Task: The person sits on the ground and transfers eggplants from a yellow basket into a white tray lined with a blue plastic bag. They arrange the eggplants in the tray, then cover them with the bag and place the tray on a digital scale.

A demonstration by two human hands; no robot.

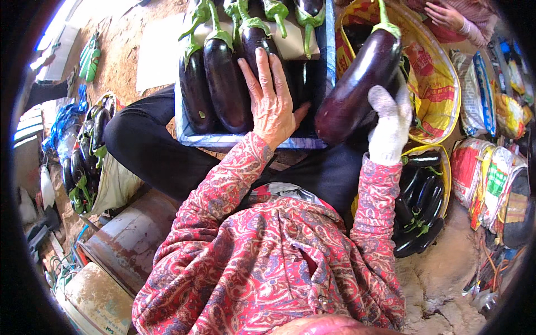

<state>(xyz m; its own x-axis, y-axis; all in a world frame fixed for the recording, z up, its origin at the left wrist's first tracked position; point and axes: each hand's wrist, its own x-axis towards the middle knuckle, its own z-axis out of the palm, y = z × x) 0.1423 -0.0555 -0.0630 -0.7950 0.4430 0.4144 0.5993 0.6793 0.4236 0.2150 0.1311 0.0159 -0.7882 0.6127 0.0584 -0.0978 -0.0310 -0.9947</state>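
My bare left hand (271,100) lies with fingers spread over an eggplant (253,39) in a box lined with blue-and-white film (251,142). Its thumb points right, toward the shaded part of the box. Two more purple-black eggplants, one of them a long eggplant (226,79), lie side by side to the left, green stems pointing away from me. My right hand (389,125), in a white knit glove, holds a large eggplant (360,79) tilted over the box's right edge, its stem up. The palm side of that grip is hidden.
Behind the held eggplant stands a yellow-and-red woven sack (439,83); a smaller yellow-rimmed container (447,180) of eggplants is by my right side. More eggplants (79,167) lie left. A rusty metal drum (130,234) sits near my left elbow. Another person's hand (446,19) shows upper right.
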